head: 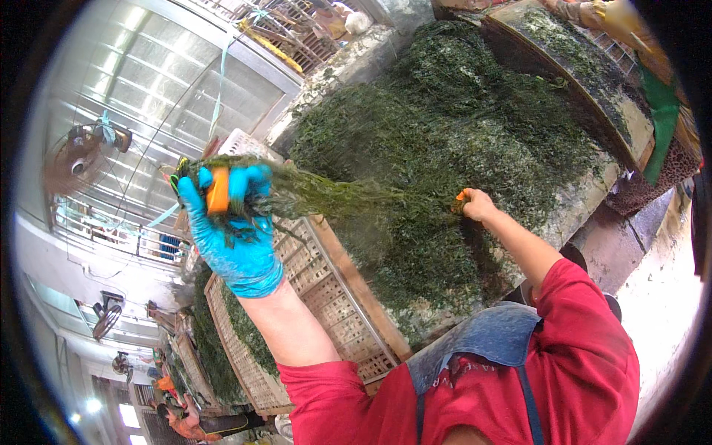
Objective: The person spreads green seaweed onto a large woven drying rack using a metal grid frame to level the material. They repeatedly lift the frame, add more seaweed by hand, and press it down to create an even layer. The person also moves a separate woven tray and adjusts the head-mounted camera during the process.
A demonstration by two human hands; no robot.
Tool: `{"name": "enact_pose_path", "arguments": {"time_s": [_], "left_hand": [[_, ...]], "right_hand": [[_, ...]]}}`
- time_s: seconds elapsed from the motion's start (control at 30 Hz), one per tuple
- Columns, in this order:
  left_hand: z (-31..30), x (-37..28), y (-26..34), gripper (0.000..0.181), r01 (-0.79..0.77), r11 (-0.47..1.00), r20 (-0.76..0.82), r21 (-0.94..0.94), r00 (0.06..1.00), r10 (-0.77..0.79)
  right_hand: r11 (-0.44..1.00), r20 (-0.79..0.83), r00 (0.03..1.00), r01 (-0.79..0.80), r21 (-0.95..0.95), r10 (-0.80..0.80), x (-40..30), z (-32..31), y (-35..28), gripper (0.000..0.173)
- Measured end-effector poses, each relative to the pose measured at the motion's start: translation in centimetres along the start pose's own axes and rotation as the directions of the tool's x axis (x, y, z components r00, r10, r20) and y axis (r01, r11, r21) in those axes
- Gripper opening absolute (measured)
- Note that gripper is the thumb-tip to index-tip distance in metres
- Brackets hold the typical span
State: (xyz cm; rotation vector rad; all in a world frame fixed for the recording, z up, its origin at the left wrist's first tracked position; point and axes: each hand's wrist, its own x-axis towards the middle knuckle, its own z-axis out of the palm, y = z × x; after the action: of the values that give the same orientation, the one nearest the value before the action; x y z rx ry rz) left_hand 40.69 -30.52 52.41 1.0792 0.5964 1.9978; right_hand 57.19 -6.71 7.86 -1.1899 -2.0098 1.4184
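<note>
My left hand (236,222), in a blue glove, is raised at the left and closed around a bunch of stringy green plant material, perhaps seaweed. An orange band or piece (218,191) shows at its fingers; which cannot be told. Blurred green strands (334,194) stretch from it toward my bare right hand (479,204). That hand pinches the strands low over the heap, with orange at its fingertips, partly hidden. Beneath and beyond both hands spreads a large dark green heap (445,128) on a pale worktop (589,189).
A slatted woven rack with a wooden frame (356,278) leans along the heap's left side. At the upper right, a co-worker's gloved arm (606,16) is near a board (631,119) bearing green bits. Fans (78,164) hang at the left; another person (189,425) is at lower left.
</note>
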Motion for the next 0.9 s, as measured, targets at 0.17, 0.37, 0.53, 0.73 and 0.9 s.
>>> {"name": "enact_pose_path", "arguments": {"time_s": [0.17,0.37,0.53,0.73,0.9], "left_hand": [[-1.2,-2.7,-3.5,0.027,0.226,0.932,-0.224,0.284,0.961,-0.165],[-2.3,-5.5,-8.8,0.022,0.538,0.805,-0.446,0.251,0.802,-0.398],[-5.6,-8.7,-6.5,0.018,0.416,0.900,-0.596,0.126,0.758,-0.267],[-9.6,-12.2,-6.5,0.030,0.214,0.974,-0.550,0.072,0.823,-0.140],[-13.2,-16.7,-15.2,0.048,0.754,0.656,-0.571,0.027,0.550,-0.609]], "right_hand": [[0.824,0.366,0.869,0.458,-0.334,-0.335,-2.9,-5.9,-14.1,0.069],[0.513,0.328,0.455,0.380,0.770,-0.828,-6.2,-1.5,-26.6,0.057],[0.869,0.744,0.571,-0.100,0.484,-0.348,-6.3,-1.3,-21.9,0.025],[0.884,0.479,0.868,-0.320,0.341,0.130,0.9,-1.6,-6.3,0.027],[0.857,0.470,0.809,0.481,-0.184,-0.353,-6.7,2.7,-19.8,0.042]]}}
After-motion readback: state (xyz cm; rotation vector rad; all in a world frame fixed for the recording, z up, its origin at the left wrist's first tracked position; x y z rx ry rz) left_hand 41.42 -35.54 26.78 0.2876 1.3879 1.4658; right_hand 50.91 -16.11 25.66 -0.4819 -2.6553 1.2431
